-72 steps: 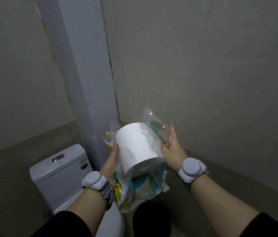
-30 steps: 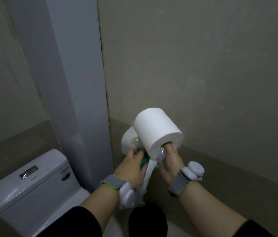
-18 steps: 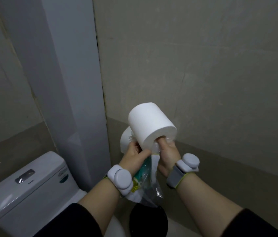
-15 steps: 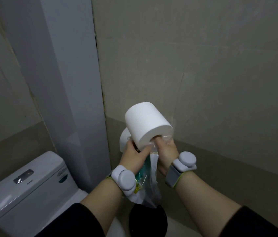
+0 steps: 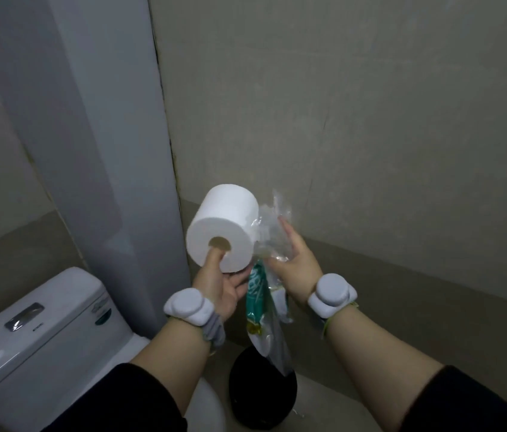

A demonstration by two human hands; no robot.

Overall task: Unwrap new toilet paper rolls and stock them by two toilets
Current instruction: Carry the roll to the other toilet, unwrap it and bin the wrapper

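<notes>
My left hand (image 5: 221, 288) grasps the toilet paper roll (image 5: 224, 226), thumb at its core, my right hand (image 5: 296, 266) clutches the plastic wrapper (image 5: 260, 307)

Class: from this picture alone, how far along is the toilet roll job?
Done: the white toilet paper roll is out of its clear green-printed plastic wrapper. In hand: the left hand holds the roll, the right hand grips the wrapper above the round black bin. Left: stocking the roll by the white toilet.
</notes>
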